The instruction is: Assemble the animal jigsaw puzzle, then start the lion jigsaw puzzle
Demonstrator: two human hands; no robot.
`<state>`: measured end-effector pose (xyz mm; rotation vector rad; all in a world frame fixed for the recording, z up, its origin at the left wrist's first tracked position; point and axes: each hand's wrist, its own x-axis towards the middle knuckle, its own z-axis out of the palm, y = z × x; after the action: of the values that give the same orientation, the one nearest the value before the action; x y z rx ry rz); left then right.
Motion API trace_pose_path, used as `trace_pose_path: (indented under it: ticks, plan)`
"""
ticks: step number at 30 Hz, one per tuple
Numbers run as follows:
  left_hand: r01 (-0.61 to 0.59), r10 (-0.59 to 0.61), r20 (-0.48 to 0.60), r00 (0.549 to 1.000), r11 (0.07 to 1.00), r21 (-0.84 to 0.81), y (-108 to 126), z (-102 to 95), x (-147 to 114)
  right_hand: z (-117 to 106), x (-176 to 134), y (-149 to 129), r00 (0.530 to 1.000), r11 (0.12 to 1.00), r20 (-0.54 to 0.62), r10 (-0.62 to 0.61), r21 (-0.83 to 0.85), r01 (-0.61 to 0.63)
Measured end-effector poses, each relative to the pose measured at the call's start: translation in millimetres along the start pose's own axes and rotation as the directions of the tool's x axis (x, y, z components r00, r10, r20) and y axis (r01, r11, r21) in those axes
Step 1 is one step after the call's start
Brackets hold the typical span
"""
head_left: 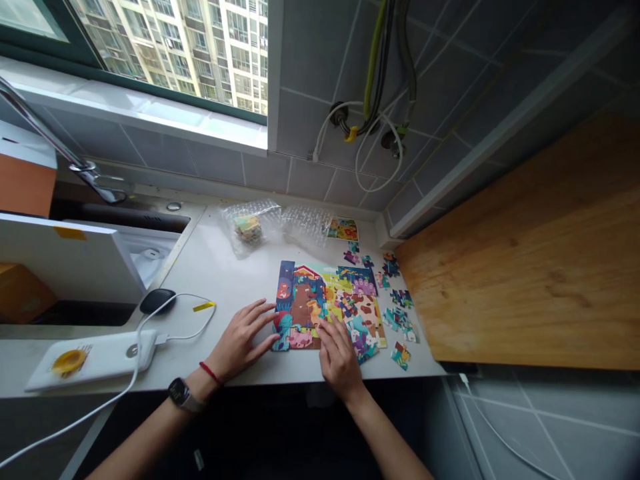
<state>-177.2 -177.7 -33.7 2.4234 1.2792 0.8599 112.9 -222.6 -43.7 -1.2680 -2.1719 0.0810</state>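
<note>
A colourful jigsaw puzzle (311,300) lies on the white countertop, largely joined, with a barn, animals and a dark blue left edge. My left hand (243,340) is open at its left side, fingers spread and fingertips touching or close to the edge. My right hand (343,357) rests over the lower middle, fingers stretched out close together with the tips on the puzzle. No piece shows in either hand, though the area under my right fingers is hidden. Loose puzzle pieces (400,321) are scattered to the right, several in small joined clusters.
Behind the puzzle lie a clear bubble-wrap bag (250,227) with pieces inside and a small picture card (343,229). To the left are a white power bank (95,360) with a cable, a black mouse (158,301) and a sink. A wooden panel (525,267) borders the right.
</note>
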Motion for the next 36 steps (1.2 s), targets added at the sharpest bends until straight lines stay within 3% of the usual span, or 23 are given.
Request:
trace_pose_path:
  ticks: [3,5,7,10,13,16,19,22,27,29,33,36]
  plan:
    - [-0.071,0.071,-0.001,0.997,0.993,-0.094,-3.2,-1.6,36.7,-7.8,1.4,-3.5,0.998,0.998,-0.041,-0.049,0.048,0.051]
    - [-0.129,0.127,-0.021,0.992,0.985,-0.116,-7.2,2.3,67.6,-14.1,4.7,-5.3,0.999,0.999,-0.039,-0.021,0.049,0.023]
    - [-0.186,0.183,-0.038,0.982,0.975,-0.123,-12.7,9.6,96.4,-22.5,8.2,-4.8,0.997,0.997,-0.019,0.073,0.025,-0.073]
    - [-0.182,0.167,-0.112,0.980,0.972,-0.146,-24.6,22.0,122.2,-40.9,6.8,2.6,0.967,0.967,0.034,0.252,-0.042,-0.250]
    - [-0.080,0.041,-0.163,0.986,0.968,-0.238,-38.6,30.6,124.1,-63.9,-7.0,15.3,0.896,0.898,0.106,0.432,-0.147,-0.415]
    - [0.071,-0.142,-0.184,0.973,0.935,-0.347,-47.7,33.5,117.3,-84.1,-22.3,26.8,0.781,0.796,0.164,0.602,-0.205,-0.570]
    - [0.143,-0.245,-0.201,0.948,0.896,-0.421,-49.7,33.6,115.7,-94.2,-20.1,36.2,0.688,0.727,0.236,0.686,-0.196,-0.657]
    - [0.168,-0.281,-0.188,0.941,0.870,-0.463,-48.9,33.1,118.0,-91.2,6.7,47.9,0.657,0.715,0.296,0.693,-0.170,-0.678]
    - [0.193,-0.326,-0.191,0.926,0.844,-0.501,-49.3,31.6,118.8,-68.3,70.3,71.8,0.656,0.720,0.317,0.685,-0.155,-0.676]
    - [0.200,-0.340,-0.185,0.922,0.829,-0.522,-49.1,30.6,118.6,-58.7,87.8,79.1,0.626,0.707,0.346,0.699,-0.199,-0.679]
    - [0.209,-0.350,-0.155,0.924,0.801,-0.560,-46.6,28.4,119.3,-47.5,101.7,88.2,0.541,0.657,0.402,0.739,-0.253,-0.710]
    - [0.213,-0.351,-0.142,0.926,0.794,-0.569,-44.2,27.5,120.4,-45.7,101.5,93.1,0.510,0.626,0.403,0.760,-0.242,-0.742]
